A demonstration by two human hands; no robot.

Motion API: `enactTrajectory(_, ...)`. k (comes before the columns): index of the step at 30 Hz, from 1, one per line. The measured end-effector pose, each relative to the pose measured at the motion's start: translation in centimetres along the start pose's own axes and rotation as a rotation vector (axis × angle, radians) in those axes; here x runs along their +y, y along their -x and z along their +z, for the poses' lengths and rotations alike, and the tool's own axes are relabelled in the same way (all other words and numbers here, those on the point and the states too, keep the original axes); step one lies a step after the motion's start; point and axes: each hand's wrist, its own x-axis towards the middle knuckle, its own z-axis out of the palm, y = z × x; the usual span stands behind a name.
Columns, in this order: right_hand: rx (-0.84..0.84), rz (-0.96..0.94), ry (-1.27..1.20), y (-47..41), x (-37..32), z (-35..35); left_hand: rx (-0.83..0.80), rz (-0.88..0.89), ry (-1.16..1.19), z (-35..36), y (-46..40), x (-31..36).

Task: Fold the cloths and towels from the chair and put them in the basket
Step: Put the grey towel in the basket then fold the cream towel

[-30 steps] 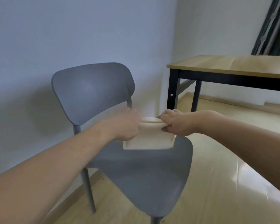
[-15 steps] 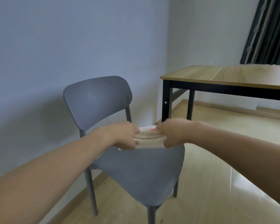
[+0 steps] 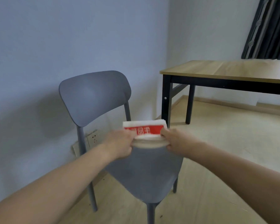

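A folded stack of cloths (image 3: 145, 138), cream below and white with a red printed band on top, is held level just above the grey chair (image 3: 145, 173). My left hand (image 3: 120, 143) grips the stack's left end. My right hand (image 3: 171, 139) grips its right end. The grey seat under the stack shows no other cloth. No basket is in view.
A wooden table with black legs (image 3: 225, 70) stands at the right against the far wall. A dark curtain (image 3: 268, 28) hangs in the upper right corner. A wall socket (image 3: 93, 138) sits low behind the chair. Wooden floor (image 3: 225, 151) spreads to the right.
The hands have lifted the folded stack off the seat and tipped it flat, so the white cloth with the red band now shows on top. The view has pulled back from the chair.
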Motion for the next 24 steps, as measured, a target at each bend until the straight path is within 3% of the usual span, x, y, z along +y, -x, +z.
enactTrajectory(4,-0.323,-0.018,0.002,3.0,-1.4,6.9,-0.322,0.143,0.162,6.3,3.8,2.4)
enactTrajectory(12,-0.411,0.167,-0.359,0.4,0.7,6.2,-0.444,-0.055,0.545,6.2,0.8,-0.1)
enactTrajectory(19,-0.310,0.410,-0.608,-2.8,1.0,7.5,-0.292,-0.392,0.860,9.1,-1.5,-0.6)
enactTrajectory(22,-0.229,0.419,-0.508,-4.7,1.3,8.8,-0.227,-0.559,0.912,10.9,-2.5,0.7)
enactTrajectory(24,-0.252,0.420,-0.380,-5.8,1.5,9.6,-0.139,-0.637,0.822,11.7,-3.2,1.7)
